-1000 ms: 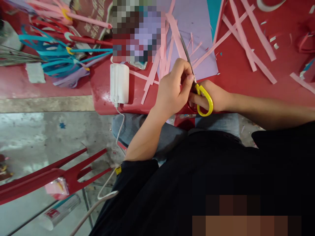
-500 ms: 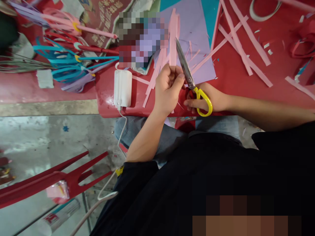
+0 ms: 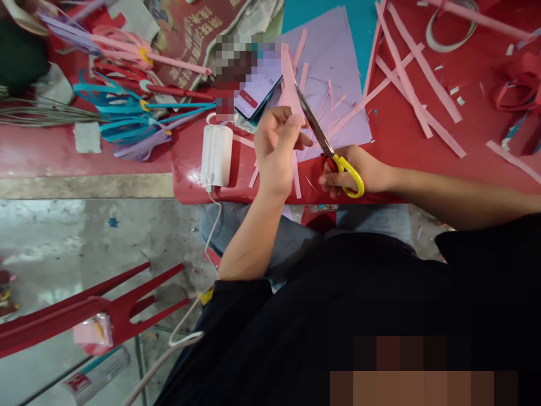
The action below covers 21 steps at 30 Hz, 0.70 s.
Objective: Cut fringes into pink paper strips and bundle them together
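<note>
Two hands were occupied: the left hand (image 3: pixel 274 155) pinched a pink strip (image 3: pixel 289 82) running toward twelve o'clock, and the right hand (image 3: pixel 368 166), at three o'clock from it, gripped yellow-handled scissors (image 3: pixel 321 134), tips toward eleven, just beside the strip. From the left hand outward, a purple sheet (image 3: pixel 329 48) lay at one o'clock, a phone (image 3: pixel 262 84) at eleven, a white box (image 3: pixel 217 155) at nine.

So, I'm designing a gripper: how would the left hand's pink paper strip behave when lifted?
The pink paper strip looks thin and narrow, so probably very light. It runs nearly straight beyond the left hand, suggesting slight stiffness.
</note>
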### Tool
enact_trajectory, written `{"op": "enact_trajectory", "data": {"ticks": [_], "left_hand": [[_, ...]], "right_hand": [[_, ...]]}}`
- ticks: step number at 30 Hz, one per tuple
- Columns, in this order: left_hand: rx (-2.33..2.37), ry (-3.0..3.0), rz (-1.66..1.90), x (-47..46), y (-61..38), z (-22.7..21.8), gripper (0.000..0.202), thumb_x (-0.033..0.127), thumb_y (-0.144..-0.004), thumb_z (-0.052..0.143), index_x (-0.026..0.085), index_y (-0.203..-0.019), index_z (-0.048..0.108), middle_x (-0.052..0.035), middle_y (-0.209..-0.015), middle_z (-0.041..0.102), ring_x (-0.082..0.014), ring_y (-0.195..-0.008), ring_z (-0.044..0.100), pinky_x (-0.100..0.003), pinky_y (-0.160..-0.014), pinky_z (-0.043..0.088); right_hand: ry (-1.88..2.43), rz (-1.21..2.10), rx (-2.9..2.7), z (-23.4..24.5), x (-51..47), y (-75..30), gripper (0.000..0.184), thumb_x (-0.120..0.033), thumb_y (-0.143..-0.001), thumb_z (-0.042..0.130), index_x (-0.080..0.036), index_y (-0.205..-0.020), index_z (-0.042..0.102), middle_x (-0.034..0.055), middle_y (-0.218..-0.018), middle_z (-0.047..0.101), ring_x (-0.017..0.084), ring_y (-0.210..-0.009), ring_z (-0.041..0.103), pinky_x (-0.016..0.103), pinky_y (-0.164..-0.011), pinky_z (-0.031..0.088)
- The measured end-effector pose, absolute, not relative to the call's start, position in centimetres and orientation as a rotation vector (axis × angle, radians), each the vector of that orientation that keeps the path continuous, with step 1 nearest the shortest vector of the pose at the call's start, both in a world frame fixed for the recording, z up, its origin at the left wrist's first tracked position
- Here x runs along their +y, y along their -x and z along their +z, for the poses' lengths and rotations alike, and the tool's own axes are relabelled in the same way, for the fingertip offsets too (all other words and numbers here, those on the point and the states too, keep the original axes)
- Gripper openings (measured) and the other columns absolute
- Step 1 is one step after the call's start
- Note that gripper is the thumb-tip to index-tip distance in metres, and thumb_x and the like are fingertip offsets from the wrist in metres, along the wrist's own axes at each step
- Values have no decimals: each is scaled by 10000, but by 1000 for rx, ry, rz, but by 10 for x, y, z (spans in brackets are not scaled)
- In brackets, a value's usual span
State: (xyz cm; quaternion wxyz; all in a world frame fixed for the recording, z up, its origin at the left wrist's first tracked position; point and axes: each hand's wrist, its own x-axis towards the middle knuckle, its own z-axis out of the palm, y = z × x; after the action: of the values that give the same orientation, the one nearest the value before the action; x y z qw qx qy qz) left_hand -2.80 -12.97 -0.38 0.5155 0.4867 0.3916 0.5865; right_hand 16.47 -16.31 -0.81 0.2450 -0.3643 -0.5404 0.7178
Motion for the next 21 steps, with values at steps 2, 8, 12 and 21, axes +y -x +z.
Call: {"op": "enact_trajectory", "data": {"ticks": [2, 8, 12, 21], "left_hand": [[971, -1160, 1468, -125, 30, -7, 367, 618, -897, 819, 278, -873, 685, 24, -804, 691, -117, -580, 609, -309, -545, 428], [905, -1273, 1464, -113, 40, -22, 295, 544, -905, 853, 298, -845, 700, 22, -749, 674, -114, -570, 573, -356, -547, 423], [889, -1342, 1446, -114, 41, -23, 289, 530, -921, 840, 286, -845, 706, 35, -706, 692, -112, -619, 603, -344, -571, 453], [988, -1438, 1487, -128, 32, -4, 405, 592, -955, 764, 233, -794, 667, 34, -668, 675, -94, -590, 617, -309, -543, 447]], "right_hand": [[1034, 1958, -1482, -8, -164, -164, 408, -443, -826, 917, -190, -733, 611, 26, -653, 734, 146, -495, 690, 213, -395, 499], [1001, 1899, -1535, -10, -164, -163, 357, -399, -849, 903, -182, -746, 639, 23, -646, 726, 143, -523, 692, 214, -426, 501], [1004, 1879, -1574, -12, -164, -164, 378, -452, -836, 916, -181, -763, 662, 23, -643, 728, 148, -514, 684, 226, -420, 491], [816, 1672, -1831, -13, -165, -170, 602, -741, -891, 742, -168, -728, 655, 39, -645, 680, 119, -555, 617, 232, -488, 455]]}}
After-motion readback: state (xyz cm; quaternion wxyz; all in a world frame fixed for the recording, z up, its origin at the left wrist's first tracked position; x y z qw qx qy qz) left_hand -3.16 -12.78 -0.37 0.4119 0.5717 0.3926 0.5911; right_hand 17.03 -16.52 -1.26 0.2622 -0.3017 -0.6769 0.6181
